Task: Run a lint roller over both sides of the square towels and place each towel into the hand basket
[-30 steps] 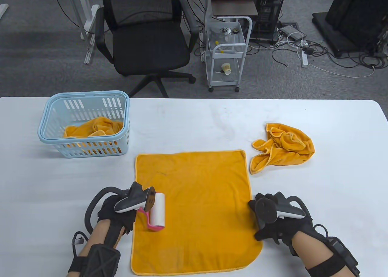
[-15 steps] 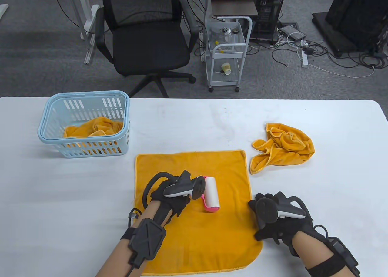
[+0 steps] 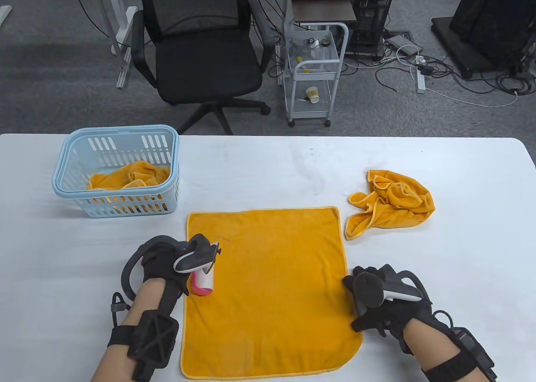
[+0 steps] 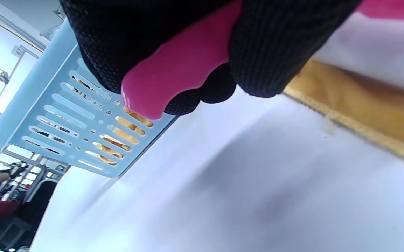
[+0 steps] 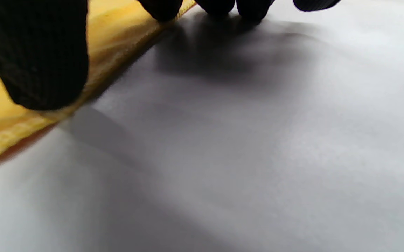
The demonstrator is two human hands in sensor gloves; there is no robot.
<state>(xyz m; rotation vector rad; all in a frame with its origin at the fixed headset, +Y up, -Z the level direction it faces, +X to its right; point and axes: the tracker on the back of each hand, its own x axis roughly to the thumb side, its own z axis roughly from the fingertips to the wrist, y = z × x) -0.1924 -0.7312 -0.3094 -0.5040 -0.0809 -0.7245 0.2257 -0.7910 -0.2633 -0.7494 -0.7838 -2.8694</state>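
Fingers of the left hand (image 3: 161, 265) curl around the pink handle of the lint roller (image 3: 204, 279), whose drum lies on the left edge of the flat towel (image 3: 272, 281) spread on the counter (image 3: 268, 168). Right hand (image 3: 379, 302) rests open, fingertips (image 5: 44, 63) pressing the towel's right edge. Another towel (image 3: 391, 208) lies crumpled to the right; the basket (image 3: 117, 170) holds a third.

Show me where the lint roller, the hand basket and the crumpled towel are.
lint roller (image 3: 204, 280), table view, its white roll near the pink end.
hand basket (image 3: 71, 189), table view, its pale blue front rim.
crumpled towel (image 3: 393, 206), table view, middle of the bunched cloth.
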